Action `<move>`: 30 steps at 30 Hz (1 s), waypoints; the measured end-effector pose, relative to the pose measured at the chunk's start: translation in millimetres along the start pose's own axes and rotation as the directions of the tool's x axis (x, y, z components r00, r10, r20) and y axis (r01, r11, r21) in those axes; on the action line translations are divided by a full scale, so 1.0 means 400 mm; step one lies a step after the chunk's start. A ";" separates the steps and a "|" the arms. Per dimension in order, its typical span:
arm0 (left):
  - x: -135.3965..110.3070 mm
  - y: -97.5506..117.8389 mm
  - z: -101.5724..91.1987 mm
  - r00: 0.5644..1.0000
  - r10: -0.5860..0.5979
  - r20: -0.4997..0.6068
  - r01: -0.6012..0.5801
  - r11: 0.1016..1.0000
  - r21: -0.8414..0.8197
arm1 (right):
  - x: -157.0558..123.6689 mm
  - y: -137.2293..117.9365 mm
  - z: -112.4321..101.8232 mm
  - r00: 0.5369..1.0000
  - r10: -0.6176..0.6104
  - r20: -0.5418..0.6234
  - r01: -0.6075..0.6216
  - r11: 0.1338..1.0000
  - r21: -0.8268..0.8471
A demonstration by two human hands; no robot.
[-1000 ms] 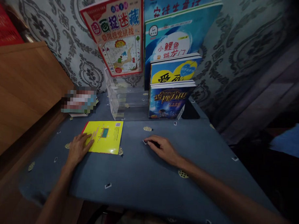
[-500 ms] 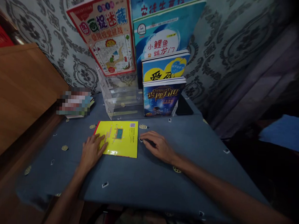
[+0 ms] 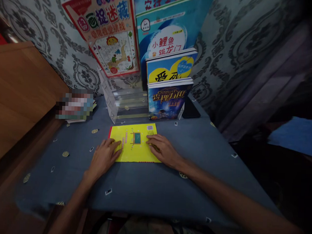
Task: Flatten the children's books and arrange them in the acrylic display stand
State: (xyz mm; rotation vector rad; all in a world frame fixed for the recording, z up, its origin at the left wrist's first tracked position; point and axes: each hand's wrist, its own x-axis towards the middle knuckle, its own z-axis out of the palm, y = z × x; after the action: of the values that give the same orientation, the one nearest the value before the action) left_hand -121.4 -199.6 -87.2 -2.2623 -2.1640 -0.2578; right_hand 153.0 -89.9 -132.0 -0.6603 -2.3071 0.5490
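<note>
A yellow book (image 3: 130, 148) with a red edge and a small green chalkboard picture lies flat on the cloth-covered table (image 3: 148, 191). My left hand (image 3: 105, 155) rests on its left side, fingers spread over the cover. Over the right side lies my right hand (image 3: 163, 150), its fingers loosely bent and apart, fingertips on or just above the cover. Neither hand grips the book.
Behind the book stands a clear acrylic rack (image 3: 112, 108) holding several books, among them a dark blue book (image 3: 166, 102) in front. A dark flat object (image 3: 191, 108) lies to its right. A blurred-out stack (image 3: 75, 107) sits at the table's left.
The yellow book has slid to the right along with my left hand. Its right side is now under my right hand, which was beside it before.
</note>
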 end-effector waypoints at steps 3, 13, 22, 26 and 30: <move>0.041 -0.060 -0.009 0.999 0.039 0.015 -0.036 0.991 -0.125 | 0.000 0.005 0.005 1.000 -0.005 0.024 0.005 1.000 -0.021; 0.189 -0.239 0.041 0.997 -0.044 -0.063 0.012 0.895 -0.446 | 0.018 -0.017 0.009 0.993 -0.088 0.078 0.090 0.995 -0.033; 0.185 -0.256 0.083 0.982 -0.058 -0.177 -0.050 0.834 -0.550 | 0.161 -0.213 0.129 0.817 -0.350 0.459 0.384 0.923 0.021; 0.187 -0.257 0.095 0.975 -0.030 -0.222 -0.098 0.832 -0.547 | 0.201 -0.235 0.191 0.779 -0.352 0.518 0.427 0.904 -0.028; 0.186 -0.253 0.098 0.970 -0.007 -0.244 -0.126 0.843 -0.524 | 0.210 -0.231 0.219 0.774 -0.329 0.542 0.429 0.901 -0.064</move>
State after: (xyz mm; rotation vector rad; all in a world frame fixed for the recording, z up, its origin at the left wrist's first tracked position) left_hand -214.5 -116.3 -128.6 -2.3703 -2.0751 -1.2092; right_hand 9.0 -130.9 -101.7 -0.0968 -2.9319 0.3443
